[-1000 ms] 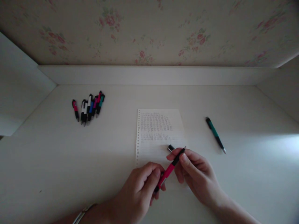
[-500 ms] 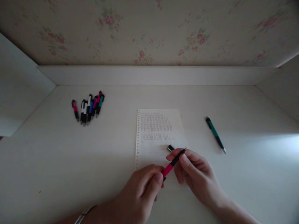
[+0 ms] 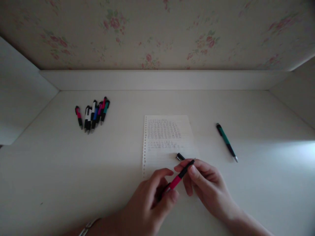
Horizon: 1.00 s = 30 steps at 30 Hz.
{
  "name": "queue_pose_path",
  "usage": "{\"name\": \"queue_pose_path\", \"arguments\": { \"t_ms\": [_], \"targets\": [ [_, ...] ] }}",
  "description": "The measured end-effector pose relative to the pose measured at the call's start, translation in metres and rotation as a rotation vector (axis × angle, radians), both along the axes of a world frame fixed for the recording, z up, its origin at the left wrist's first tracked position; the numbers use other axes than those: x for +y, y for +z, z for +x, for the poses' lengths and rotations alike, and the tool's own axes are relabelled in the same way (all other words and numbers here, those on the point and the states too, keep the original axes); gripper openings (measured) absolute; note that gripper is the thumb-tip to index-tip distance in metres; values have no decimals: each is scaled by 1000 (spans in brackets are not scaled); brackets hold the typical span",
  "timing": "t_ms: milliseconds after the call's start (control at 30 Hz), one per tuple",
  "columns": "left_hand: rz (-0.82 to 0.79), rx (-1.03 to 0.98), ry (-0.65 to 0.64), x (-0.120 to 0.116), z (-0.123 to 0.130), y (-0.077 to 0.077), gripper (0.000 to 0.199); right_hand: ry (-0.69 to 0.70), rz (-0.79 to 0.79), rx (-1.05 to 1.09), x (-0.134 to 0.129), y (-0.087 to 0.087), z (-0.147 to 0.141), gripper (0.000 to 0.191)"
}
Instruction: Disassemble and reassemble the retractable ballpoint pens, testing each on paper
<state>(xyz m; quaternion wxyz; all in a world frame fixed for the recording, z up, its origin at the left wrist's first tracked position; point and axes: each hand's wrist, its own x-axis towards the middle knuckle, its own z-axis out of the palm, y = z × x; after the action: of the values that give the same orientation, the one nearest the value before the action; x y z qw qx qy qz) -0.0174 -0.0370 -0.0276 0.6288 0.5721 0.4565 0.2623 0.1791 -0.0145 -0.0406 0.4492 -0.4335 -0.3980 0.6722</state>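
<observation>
A pink ballpoint pen (image 3: 176, 181) with a black grip slants over the lower part of a sheet of handwritten lined paper (image 3: 162, 157). My right hand (image 3: 209, 183) pinches it near its metal tip, which points up and right. Around the rear end is my left hand (image 3: 150, 196), thumb and forefinger apart, the pen passing between them; whether the inner fingers touch it is hidden. Just behind my right fingertips the end of a black, clip-like piece (image 3: 180, 156) shows over the paper. Its other end is hidden, and I cannot tell whether it is held.
A green and black pen (image 3: 226, 142) lies slanted on the white desk (image 3: 73, 173), right of the paper. At the back left is a cluster of several pens (image 3: 95, 114), with a pink pen (image 3: 78, 117) a little apart. Floral wallpaper covers the wall behind.
My left thumb and forefinger have spread apart from their grip on the pink pen, baring more of its rear. My right hand keeps its pinch and has barely moved.
</observation>
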Motion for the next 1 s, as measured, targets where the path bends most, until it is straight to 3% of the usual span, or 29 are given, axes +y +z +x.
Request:
{"name": "queue_pose_path", "arguments": {
  "t_ms": [133,300,467,600,767,1000],
  "targets": [
    [-19,16,-31,2,1,0,42,19,-5,19,0,-1,0,24],
    [-13,61,-31,3,0,4,53,47,-20,34,-2,-3,1,26],
    [-51,-15,-19,-3,0,-5,47,19,-53,2,-3,-2,1,25],
    [-19,40,-23,-2,0,-5,38,40,-30,23,-2,-4,0,24],
    [100,93,-56,4,1,4,48,12,-5,87,-1,-7,1,20],
    [84,63,23,2,1,-4,31,39,35,60,2,2,-1,25]
  ]
}}
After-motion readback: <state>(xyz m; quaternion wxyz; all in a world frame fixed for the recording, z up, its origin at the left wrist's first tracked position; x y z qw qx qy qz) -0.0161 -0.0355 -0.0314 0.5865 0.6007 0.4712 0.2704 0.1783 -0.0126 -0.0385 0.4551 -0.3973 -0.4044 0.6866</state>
